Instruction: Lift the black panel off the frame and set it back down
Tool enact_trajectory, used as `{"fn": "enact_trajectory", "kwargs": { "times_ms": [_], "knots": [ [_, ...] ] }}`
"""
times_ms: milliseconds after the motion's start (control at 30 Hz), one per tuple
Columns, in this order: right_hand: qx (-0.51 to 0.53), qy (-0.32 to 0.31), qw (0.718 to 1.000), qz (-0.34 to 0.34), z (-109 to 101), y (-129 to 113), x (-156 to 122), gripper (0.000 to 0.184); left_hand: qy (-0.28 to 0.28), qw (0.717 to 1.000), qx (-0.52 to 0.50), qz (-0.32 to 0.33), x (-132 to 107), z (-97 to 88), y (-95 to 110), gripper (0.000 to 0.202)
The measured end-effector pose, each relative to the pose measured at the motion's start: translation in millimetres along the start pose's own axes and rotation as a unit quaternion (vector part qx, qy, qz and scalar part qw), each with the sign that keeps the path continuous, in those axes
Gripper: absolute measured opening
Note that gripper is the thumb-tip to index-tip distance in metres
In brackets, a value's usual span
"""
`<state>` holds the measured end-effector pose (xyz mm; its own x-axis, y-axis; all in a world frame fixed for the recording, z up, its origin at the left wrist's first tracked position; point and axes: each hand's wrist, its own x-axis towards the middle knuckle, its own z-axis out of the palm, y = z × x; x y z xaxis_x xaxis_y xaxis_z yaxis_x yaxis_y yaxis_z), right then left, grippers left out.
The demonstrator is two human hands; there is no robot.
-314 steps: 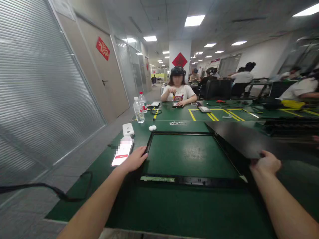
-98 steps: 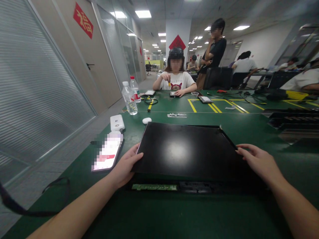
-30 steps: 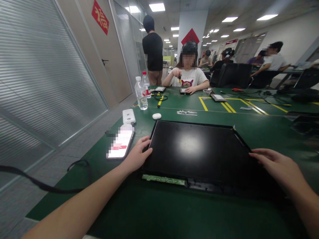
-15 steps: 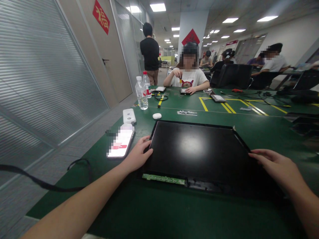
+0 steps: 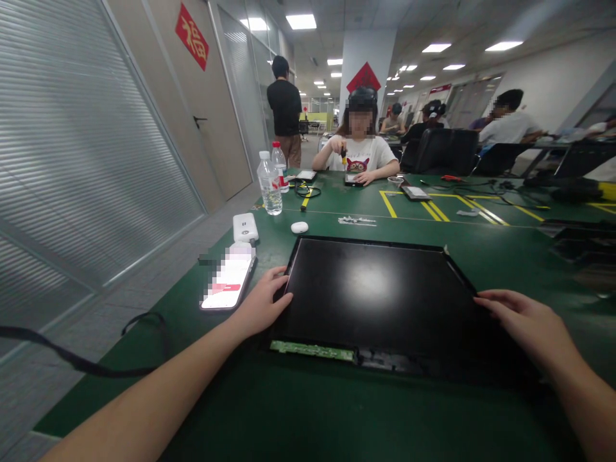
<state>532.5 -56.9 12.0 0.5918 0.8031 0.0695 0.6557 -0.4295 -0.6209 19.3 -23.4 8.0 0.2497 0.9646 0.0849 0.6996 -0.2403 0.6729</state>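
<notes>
A black display panel [image 5: 375, 292] lies flat in its thin black frame [image 5: 455, 266] on the green table [image 5: 308, 410]. A green circuit strip [image 5: 312, 350] shows along the panel's near edge. My left hand [image 5: 262, 307] rests against the panel's left edge, fingers stretched onto the corner. My right hand [image 5: 522, 323] lies flat on the right edge, fingers extended along the frame. Neither hand lifts anything.
Left of the panel lie a phone [image 5: 227, 284], a white box [image 5: 245, 227] and a white earbud case [image 5: 299, 227]. Two water bottles [image 5: 269, 184] stand further back. A person sits opposite [image 5: 362, 157] using a screwdriver; another stands [image 5: 285, 112] behind. A black cable [image 5: 86, 367] hangs off the table's left.
The panel, earlier held at the right of the bare frame, now lies seated in it. Over the last second my hands stay at its edges; the standing person has moved away.
</notes>
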Motion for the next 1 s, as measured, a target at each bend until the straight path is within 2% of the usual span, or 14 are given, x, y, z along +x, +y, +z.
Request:
{"fn": "enact_trajectory", "kwargs": {
  "times_ms": [200,400,600,867,1000],
  "knots": [
    [-0.015,-0.018,1.000,-0.004,-1.0,1.2,2.7,0.046,0.027,0.999,-0.015,0.007,-0.1,3.5,0.4,0.039],
    [-0.008,-0.007,1.000,0.014,-1.4,-5.1,-1.4,0.045,0.026,1.000,-0.009,0.005,-1.0,4.9,4.5,0.039],
    [0.005,-0.025,1.000,0.005,-3.0,-3.5,0.2,0.049,0.043,0.998,-0.039,-0.003,1.0,6.7,-0.4,0.037],
    [0.013,-0.014,1.000,0.023,2.6,2.8,3.6,0.047,0.041,0.998,-0.044,-0.006,1.0,5.6,-3.9,0.039],
    [0.029,-0.015,0.999,0.008,2.2,3.9,5.3,0.046,0.037,0.999,-0.034,-0.003,0.6,4.6,-4.1,0.041]
  ]
}}
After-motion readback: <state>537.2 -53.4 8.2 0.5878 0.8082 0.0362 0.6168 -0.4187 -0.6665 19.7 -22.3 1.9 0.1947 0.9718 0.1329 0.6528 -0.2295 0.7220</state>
